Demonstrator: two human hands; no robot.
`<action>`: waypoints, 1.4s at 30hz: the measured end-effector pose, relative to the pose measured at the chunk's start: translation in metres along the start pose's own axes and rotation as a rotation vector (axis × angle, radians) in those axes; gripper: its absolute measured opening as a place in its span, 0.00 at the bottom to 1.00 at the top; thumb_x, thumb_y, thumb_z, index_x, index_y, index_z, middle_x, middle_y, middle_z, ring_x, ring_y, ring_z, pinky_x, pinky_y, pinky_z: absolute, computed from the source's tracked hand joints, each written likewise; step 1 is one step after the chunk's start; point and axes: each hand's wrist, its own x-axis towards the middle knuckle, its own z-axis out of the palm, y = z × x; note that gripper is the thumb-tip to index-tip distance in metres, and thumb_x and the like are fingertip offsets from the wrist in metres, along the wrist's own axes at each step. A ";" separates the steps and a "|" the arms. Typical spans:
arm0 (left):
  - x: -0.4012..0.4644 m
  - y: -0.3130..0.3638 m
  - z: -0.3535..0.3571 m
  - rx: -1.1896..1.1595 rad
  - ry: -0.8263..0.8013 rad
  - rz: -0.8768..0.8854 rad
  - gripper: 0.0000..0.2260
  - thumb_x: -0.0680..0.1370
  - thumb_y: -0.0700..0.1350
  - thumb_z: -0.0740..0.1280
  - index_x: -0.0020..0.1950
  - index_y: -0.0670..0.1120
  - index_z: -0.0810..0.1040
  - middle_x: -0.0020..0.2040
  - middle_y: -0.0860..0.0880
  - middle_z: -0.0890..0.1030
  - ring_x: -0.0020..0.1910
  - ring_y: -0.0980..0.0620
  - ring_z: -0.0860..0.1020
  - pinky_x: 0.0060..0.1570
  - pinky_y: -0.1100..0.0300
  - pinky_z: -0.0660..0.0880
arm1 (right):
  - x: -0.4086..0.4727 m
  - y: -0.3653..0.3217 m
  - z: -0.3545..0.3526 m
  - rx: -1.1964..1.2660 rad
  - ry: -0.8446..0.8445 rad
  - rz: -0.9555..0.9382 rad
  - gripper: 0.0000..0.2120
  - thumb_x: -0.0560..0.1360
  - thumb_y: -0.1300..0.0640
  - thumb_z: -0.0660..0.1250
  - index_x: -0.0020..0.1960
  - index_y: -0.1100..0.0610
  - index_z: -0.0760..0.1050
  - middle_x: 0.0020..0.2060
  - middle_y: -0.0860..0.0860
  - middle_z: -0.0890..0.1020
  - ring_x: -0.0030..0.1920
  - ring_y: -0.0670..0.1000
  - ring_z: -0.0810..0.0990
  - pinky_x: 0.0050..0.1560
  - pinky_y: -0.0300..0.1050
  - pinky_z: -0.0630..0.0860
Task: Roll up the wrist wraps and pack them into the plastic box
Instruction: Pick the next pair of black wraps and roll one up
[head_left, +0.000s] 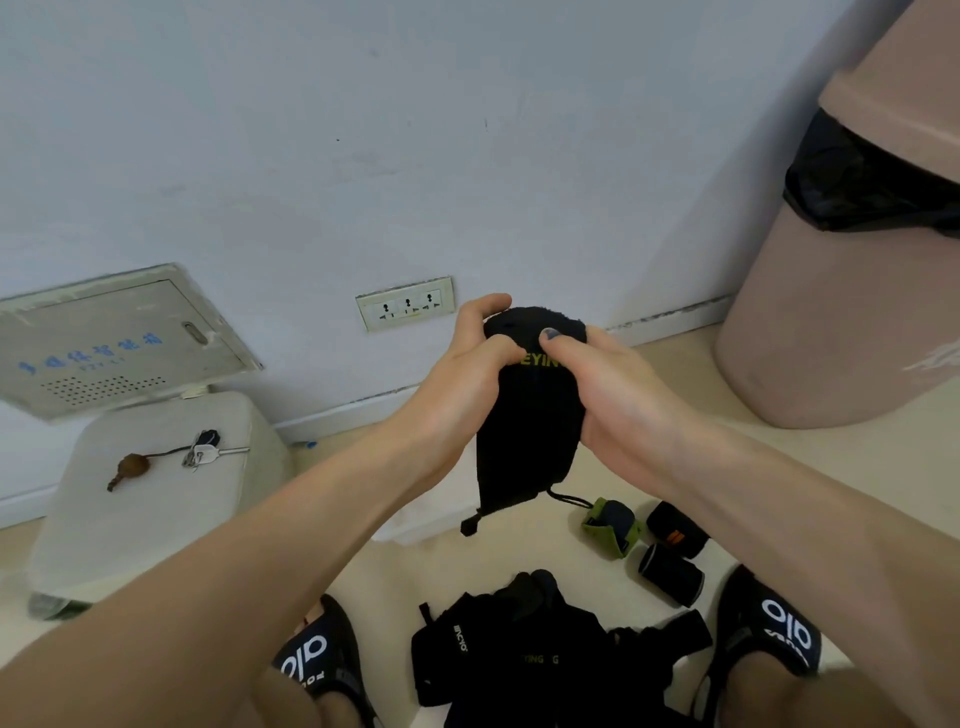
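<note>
Pale wall (311, 130) and cream floor (519, 556) behind: left hand (467, 374) and right hand (608, 384) both curled around soft black fabric wrist wrap (530, 441) held in air, partly rolled at top, cord dangling; below, rolled wraps (670, 571) and limp black pile (524, 654) on floor.

Both forearms reach forward; the left hand (470, 364) and right hand (605, 382) face each other, fingers curled, thumbs pressing between them
</note>
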 end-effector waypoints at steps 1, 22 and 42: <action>0.001 -0.001 -0.001 -0.012 -0.005 -0.002 0.24 0.80 0.40 0.61 0.74 0.58 0.66 0.61 0.51 0.80 0.55 0.52 0.80 0.54 0.58 0.75 | 0.000 0.000 -0.001 0.010 0.000 0.005 0.12 0.86 0.55 0.60 0.67 0.54 0.77 0.57 0.56 0.86 0.57 0.55 0.86 0.63 0.58 0.81; 0.010 0.001 -0.021 -0.102 0.012 -0.101 0.17 0.84 0.50 0.59 0.60 0.43 0.83 0.53 0.43 0.86 0.51 0.47 0.85 0.48 0.55 0.81 | 0.005 -0.003 -0.002 -0.291 -0.011 -0.122 0.09 0.83 0.56 0.66 0.60 0.57 0.81 0.51 0.54 0.88 0.52 0.53 0.87 0.57 0.52 0.82; 0.007 -0.004 -0.008 -0.217 0.096 -0.171 0.16 0.82 0.48 0.62 0.65 0.40 0.78 0.59 0.38 0.84 0.57 0.39 0.84 0.55 0.49 0.81 | 0.008 0.008 0.009 -0.270 0.096 0.023 0.17 0.82 0.39 0.59 0.61 0.49 0.77 0.55 0.49 0.85 0.57 0.51 0.84 0.64 0.55 0.79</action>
